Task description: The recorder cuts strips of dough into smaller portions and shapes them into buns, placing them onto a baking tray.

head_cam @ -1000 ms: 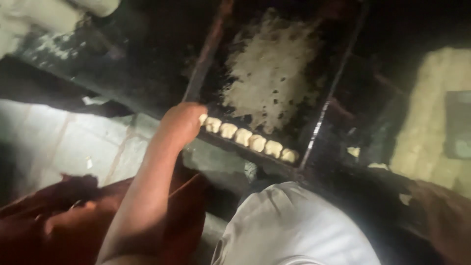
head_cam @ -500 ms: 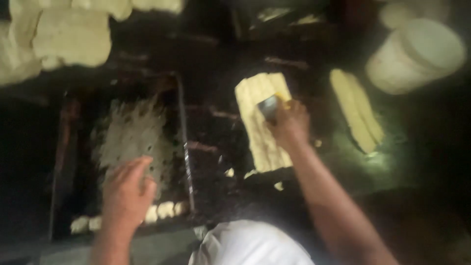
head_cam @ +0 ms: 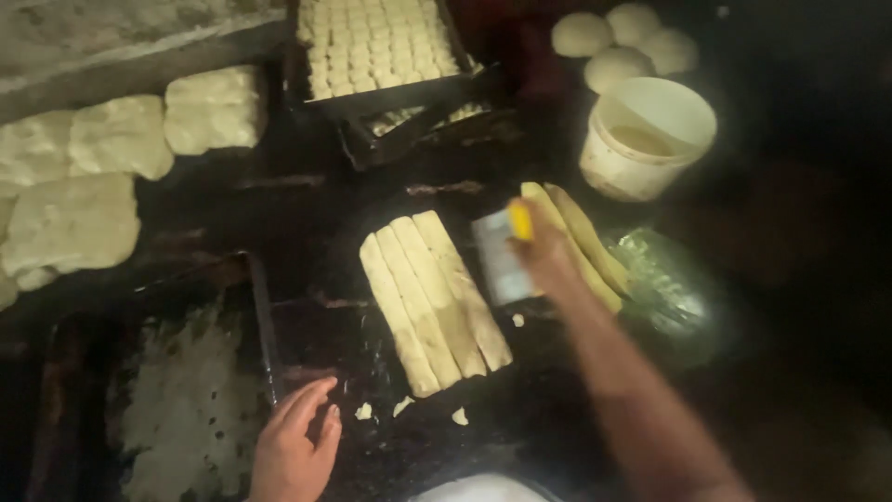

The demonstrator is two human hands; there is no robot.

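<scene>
**Scraper held beside the dough strips**

A flat scraper (head_cam: 502, 256) with a yellow handle is gripped in the right hand (head_cam: 548, 256), just right of three pale dough strips (head_cam: 435, 299) laid side by side on the dark table (head_cam: 232, 214). The left hand (head_cam: 295, 446) is held loosely open, holding nothing, beside a floured tray (head_cam: 265, 325).

Dimly lit throughout, with deep black swallowing the table (head_cam: 232, 214) and the whole right edge. Brightest on pale dough slabs (head_cam: 74, 223) at left and the white bucket (head_cam: 650, 135), slightly washed out. Smeared by motion around the right hand (head_cam: 548, 256) and its forearm; the scraper (head_cam: 502, 256) blurred soft. Grainy, low in contrast, detail lost in shadow near the left hand (head_cam: 295, 446).
</scene>
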